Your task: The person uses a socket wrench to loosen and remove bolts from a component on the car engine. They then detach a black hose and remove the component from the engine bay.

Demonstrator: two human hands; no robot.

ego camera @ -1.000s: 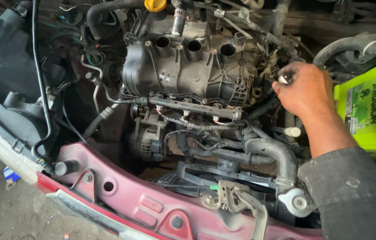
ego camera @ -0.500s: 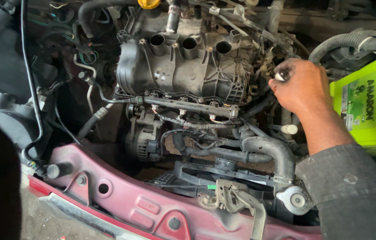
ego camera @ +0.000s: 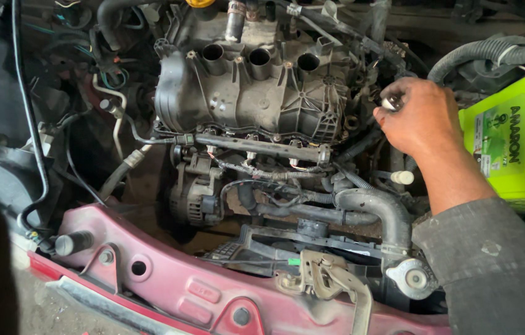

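**Right hand on a metal tool beside the intake manifold**

Take the grey intake manifold point(ego camera: 256, 102) as your landmark. Your right hand point(ego camera: 423, 121) sits just to its right, fingers closed around a small shiny metal tool point(ego camera: 391, 102). Only the rounded, polished end of the tool shows above your fist; the rest is hidden in your grip, so you cannot tell which way its long axis runs. Your left hand is out of view.

Obstructions around your hand:
- Right of the manifold, beyond your wrist, stands a bright green battery point(ego camera: 513, 149), box-shaped with smooth plastic walls.
- Above the battery runs a ribbed black corrugated hose point(ego camera: 492, 53), curving toward the manifold's right end.
- Below the manifold, a straight metal fuel rail point(ego camera: 262, 147) lies horizontally, with thin wires looped under it.
- Lower right of the manifold, a thick, smooth black rubber hose point(ego camera: 377, 208) bends downward to a round metal cap point(ego camera: 414, 279).
- Lower left of the manifold sits the finned alternator point(ego camera: 194, 195).
- Nearest you, below everything, runs the dusty red painted front panel point(ego camera: 176, 288), carrying a tan metal hood latch point(ego camera: 330, 279).

The manifold is dull, cast, dusty, with three open round ports along its top.
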